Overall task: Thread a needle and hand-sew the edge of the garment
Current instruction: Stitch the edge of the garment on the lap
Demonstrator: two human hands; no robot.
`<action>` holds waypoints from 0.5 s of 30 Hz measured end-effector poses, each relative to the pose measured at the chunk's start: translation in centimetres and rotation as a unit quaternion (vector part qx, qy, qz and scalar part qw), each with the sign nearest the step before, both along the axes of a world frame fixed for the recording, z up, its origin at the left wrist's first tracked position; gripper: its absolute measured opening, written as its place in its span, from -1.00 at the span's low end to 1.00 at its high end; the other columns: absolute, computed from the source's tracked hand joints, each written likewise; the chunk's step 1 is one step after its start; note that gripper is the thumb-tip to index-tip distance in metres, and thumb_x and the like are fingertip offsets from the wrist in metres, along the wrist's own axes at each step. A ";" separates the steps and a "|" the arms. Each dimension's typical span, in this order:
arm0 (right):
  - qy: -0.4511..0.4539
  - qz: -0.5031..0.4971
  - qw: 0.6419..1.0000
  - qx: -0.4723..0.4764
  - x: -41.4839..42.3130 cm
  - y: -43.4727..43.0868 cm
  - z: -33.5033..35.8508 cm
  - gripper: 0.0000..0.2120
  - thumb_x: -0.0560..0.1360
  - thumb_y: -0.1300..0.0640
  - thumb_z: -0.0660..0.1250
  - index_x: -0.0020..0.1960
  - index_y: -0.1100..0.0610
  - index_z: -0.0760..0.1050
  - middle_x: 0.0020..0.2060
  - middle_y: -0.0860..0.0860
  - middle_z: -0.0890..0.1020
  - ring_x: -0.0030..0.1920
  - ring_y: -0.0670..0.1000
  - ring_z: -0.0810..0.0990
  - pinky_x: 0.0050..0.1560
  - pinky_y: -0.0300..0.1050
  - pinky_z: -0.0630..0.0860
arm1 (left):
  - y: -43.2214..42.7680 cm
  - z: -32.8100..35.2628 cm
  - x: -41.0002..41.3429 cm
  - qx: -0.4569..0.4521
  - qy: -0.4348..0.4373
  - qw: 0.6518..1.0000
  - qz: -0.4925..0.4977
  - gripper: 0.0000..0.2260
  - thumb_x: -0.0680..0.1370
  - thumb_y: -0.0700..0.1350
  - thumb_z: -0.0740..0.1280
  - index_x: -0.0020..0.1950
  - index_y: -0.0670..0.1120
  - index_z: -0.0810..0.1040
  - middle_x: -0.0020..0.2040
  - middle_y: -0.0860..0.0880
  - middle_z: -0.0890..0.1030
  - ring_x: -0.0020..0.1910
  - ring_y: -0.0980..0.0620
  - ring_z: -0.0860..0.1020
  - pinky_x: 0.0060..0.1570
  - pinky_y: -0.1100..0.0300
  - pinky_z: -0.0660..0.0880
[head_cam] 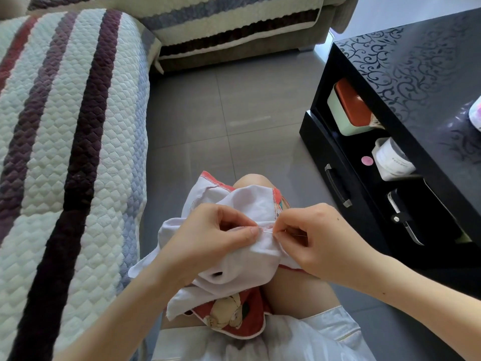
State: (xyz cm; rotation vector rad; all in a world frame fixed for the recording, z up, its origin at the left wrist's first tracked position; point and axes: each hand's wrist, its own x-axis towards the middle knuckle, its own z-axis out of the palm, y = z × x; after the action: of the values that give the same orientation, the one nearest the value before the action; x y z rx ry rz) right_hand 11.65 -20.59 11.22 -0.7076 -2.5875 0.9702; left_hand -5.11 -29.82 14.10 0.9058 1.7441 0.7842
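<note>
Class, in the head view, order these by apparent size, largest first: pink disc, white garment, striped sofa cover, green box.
1. striped sofa cover
2. white garment, enlarged by nearness
3. green box
4. pink disc

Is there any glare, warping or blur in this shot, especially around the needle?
Head view: even daylight, with soft sheen on the glossy black table and grey floor; wide-angle bend curves the sofa; left hand, right hand and garment are sharp, the needle only a thin glint between them.
</note>
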 end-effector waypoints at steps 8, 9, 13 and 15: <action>0.014 -0.018 0.999 -0.025 -0.4 0.0 -0.2 -0.88 0.36 0.19 0.25 -0.32 0.12 0.52 -0.55 -0.17 0.37 -0.47 -0.09 0.34 -0.43 -0.26 0.26 | 0.2 0.2 0.3 0.002 0.000 1.000 0.007 -0.90 0.49 -0.11 0.44 -0.21 -0.04 0.73 -0.30 0.05 0.69 -0.28 0.29 0.57 -0.24 0.45 0.43; 0.025 -0.027 0.998 -0.052 -0.2 0.1 -0.2 -0.89 0.36 0.19 0.27 -0.30 0.13 0.55 -0.53 -0.13 0.45 -0.45 -0.07 0.39 -0.42 -0.22 0.33 | 0.1 0.2 0.2 -0.003 -0.002 1.000 0.017 -0.89 0.48 -0.09 0.44 -0.22 -0.04 0.73 -0.31 0.04 0.69 -0.29 0.28 0.56 -0.25 0.44 0.43; 0.061 -0.043 0.984 -0.165 0.1 0.3 0.0 -0.88 0.38 0.19 0.30 -0.26 0.12 0.61 -0.41 -0.07 0.60 -0.36 -0.07 0.53 -0.30 -0.21 0.45 | 0.0 0.1 0.0 -0.023 -0.023 0.999 0.021 -0.89 0.48 -0.06 0.44 -0.22 -0.01 0.73 -0.31 0.07 0.68 -0.27 0.27 0.57 -0.24 0.41 0.43; 0.069 -0.043 0.974 -0.212 0.2 0.4 0.1 -0.88 0.38 0.21 0.31 -0.26 0.11 0.62 -0.37 -0.03 0.64 -0.32 -0.04 0.57 -0.24 -0.18 0.49 | 0.1 0.1 0.0 -0.027 -0.037 0.999 0.016 -0.89 0.49 -0.09 0.43 -0.21 -0.02 0.73 -0.29 0.09 0.69 -0.24 0.27 0.58 -0.21 0.39 0.44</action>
State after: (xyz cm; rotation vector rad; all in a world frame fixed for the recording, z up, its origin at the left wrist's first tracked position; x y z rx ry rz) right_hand 11.84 -20.23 11.30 -0.8124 -2.2308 1.5060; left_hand -5.10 -29.71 14.19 0.8046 1.7096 0.7793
